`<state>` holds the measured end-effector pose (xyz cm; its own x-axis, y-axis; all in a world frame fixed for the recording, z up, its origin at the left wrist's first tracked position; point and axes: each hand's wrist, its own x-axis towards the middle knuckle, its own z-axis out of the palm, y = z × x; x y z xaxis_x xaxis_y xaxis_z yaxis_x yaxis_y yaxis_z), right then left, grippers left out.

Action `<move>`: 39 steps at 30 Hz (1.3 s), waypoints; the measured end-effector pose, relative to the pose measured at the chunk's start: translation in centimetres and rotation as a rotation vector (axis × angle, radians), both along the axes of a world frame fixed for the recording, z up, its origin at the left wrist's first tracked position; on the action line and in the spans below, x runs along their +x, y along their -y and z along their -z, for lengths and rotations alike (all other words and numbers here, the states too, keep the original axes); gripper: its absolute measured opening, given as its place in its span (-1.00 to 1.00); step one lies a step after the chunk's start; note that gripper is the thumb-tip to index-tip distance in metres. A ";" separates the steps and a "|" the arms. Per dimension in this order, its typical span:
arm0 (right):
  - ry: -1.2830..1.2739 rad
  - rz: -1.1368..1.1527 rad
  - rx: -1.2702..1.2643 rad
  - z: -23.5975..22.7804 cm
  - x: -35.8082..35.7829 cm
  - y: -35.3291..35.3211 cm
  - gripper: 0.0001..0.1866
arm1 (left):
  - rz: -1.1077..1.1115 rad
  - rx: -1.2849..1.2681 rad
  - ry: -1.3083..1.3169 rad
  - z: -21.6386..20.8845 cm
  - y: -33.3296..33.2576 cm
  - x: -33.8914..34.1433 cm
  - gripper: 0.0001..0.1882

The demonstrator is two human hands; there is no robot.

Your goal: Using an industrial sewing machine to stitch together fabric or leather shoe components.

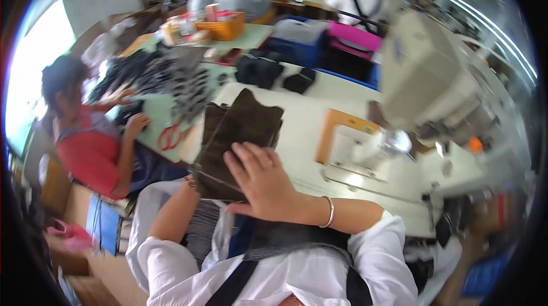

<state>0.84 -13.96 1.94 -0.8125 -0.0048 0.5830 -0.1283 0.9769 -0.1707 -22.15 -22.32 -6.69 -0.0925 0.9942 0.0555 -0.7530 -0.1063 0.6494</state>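
A stack of dark brown cut pieces (242,129), seemingly leather or suede, lies at the near left of the white sewing table, one end wavy-edged. My right hand (264,183) rests flat on its near end, fingers spread, with a metal bangle on the wrist. My left hand (192,185) is at the stack's near left corner; the brown pieces hide its fingers. Right of the stack stands a sewing machine (425,72), its lamp lit over the needle area. An orange-brown board (330,135) borders the machine's bed.
At the left a person in red (88,149) handles dark pieces at a green table, beside red-handled scissors (168,137). Black bundles (260,69) lie along the far table edge. Beyond are a blue crate (294,35), an orange bin (222,27) and another seated person (354,0).
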 end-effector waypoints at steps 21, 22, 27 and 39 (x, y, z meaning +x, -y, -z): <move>0.035 1.202 0.323 5.3 34.7 -4.8 0.06 | 0.936 -0.198 -0.413 2.1 -29.5 36.0 -0.54; 0.052 1.229 0.329 5.7 34.8 -5.7 0.06 | 0.884 -0.248 -0.394 2.1 -29.8 36.6 -0.52; -0.020 1.194 0.282 7.2 34.5 -6.9 0.04 | 0.326 -0.191 -0.478 1.7 -27.6 36.4 -0.32; -0.526 1.114 -0.032 3.0 37.9 -7.2 -0.37 | -0.017 0.134 -0.868 -0.6 -17.1 37.0 -0.15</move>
